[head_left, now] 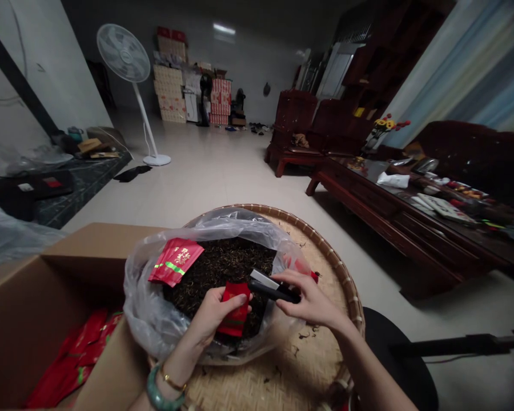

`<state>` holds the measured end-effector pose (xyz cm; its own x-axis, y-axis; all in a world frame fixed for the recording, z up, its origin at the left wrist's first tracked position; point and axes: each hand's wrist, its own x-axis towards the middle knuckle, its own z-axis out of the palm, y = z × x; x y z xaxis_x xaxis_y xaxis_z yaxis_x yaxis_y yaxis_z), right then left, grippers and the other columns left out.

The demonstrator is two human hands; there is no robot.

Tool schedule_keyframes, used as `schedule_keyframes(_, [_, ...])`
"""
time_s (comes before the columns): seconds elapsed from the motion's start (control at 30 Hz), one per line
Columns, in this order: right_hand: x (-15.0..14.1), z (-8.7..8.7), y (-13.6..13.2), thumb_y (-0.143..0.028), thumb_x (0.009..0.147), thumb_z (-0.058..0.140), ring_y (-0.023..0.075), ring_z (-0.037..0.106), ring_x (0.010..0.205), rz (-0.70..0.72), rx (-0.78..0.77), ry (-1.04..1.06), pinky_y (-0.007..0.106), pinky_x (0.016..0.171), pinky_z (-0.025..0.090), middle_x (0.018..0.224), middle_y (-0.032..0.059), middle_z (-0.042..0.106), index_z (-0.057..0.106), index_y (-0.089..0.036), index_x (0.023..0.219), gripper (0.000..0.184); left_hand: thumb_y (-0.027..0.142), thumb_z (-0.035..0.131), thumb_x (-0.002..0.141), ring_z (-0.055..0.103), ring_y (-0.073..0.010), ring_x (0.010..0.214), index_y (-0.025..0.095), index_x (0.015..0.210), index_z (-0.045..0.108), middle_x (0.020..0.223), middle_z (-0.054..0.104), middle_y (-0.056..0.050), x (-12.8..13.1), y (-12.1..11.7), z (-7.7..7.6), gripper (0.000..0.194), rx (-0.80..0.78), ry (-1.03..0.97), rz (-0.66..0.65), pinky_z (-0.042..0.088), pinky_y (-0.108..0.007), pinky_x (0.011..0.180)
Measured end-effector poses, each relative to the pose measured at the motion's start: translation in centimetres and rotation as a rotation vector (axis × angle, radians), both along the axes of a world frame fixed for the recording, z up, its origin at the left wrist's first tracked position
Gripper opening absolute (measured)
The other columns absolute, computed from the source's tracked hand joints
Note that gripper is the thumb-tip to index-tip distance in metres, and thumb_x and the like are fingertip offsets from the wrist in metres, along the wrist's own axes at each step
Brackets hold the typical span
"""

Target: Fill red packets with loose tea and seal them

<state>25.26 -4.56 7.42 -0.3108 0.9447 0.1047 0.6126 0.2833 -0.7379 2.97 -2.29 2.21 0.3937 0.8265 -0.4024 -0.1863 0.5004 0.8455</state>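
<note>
My left hand (223, 311) is closed on a small red tea packet (234, 314), thumb across its front. In my right hand (306, 298) is a black stapler-shaped tool (274, 290) with a flat pale strip on top; its exact kind is unclear. The tool's front end is close to the packet's top edge; whether they touch I cannot tell. Both hands are over a clear plastic bag (148, 311) of dark loose tea leaves (216, 265). A fanned stack of red packets (177, 261) rests on the leaves at the bag's left side.
The bag sits in a round woven bamboo tray (325, 251) with scattered leaves. At left stands an open cardboard box (83, 240) holding red packets (83, 348). A black round base (398, 357) is at right. Farther off are a white fan (143, 123) and a wooden table (389, 211).
</note>
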Motion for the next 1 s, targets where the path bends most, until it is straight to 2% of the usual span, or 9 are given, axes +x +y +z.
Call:
schedule_keyframes(0.13, [-1.2,1.3,-0.4,-0.021,0.07,0.065,0.0187,0.06,0.079,0.079,-0.009,-0.054,0.028,0.069,0.047,0.089,0.0055,0.067,0.066,-0.02,0.107,0.036,0.048,0.082,0.049,0.064,-0.0175,0.057,0.009,0.079,0.069,0.067,0.071,-0.008,0.0,-0.2,0.0,0.051,0.021,0.052,-0.042,0.047,-0.023,0.05])
schedule_keyframes(0.3, [-1.7,1.6,-0.3,-0.021,0.074,0.063,0.0174,0.06,0.077,0.057,-0.007,-0.016,0.027,0.068,0.046,0.087,0.0045,0.068,0.069,-0.021,0.101,0.027,0.042,0.084,0.048,0.063,-0.0161,0.059,0.009,0.078,0.069,0.07,0.071,-0.007,0.0,-0.2,0.2,0.047,0.063,0.029,-0.039,0.047,-0.023,0.056])
schedule_keyframes(0.47, [-1.6,1.2,-0.2,-0.02,0.076,0.061,0.017,0.059,0.076,0.026,-0.028,0.0,0.026,0.067,0.044,0.086,0.0041,0.067,0.069,-0.021,0.101,0.026,0.054,0.077,0.054,0.055,-0.0114,0.049,0.01,0.069,0.066,0.058,0.065,-0.002,0.0,-0.1,-0.3,0.047,0.05,-0.008,0.037,0.041,-0.021,0.05])
schedule_keyframes(0.6, [-1.4,0.5,0.0,-0.019,0.074,0.062,0.0171,0.058,0.075,-0.005,-0.055,0.018,0.026,0.065,0.043,0.084,0.0038,0.067,0.07,-0.02,0.099,0.026,0.058,0.074,0.057,0.045,-0.0076,0.043,0.011,0.061,0.062,0.05,0.057,0.002,0.2,0.0,-0.7,0.048,0.107,0.025,0.1,0.033,-0.018,0.045])
schedule_keyframes(0.83, [0.5,-0.8,0.5,-0.027,0.07,0.064,0.0208,0.062,0.082,-0.187,-0.212,0.188,0.031,0.072,0.047,0.095,0.0058,0.069,0.067,-0.018,0.105,0.036,0.06,0.071,0.058,0.04,-0.0075,0.044,0.012,0.055,0.058,0.049,0.052,0.003,0.0,0.2,-1.4,0.049,0.173,0.102,0.112,0.03,-0.019,0.044])
schedule_keyframes(1.0, [-0.7,-0.4,0.4,-0.024,0.066,0.068,0.0218,0.062,0.084,-0.11,-0.148,0.092,0.032,0.074,0.047,0.096,0.0064,0.07,0.069,-0.018,0.103,0.037,0.061,0.07,0.057,0.042,-0.0083,0.045,0.011,0.064,0.065,0.051,0.055,0.002,0.5,0.0,-0.9,0.051,0.171,0.113,0.042,0.031,-0.019,0.045])
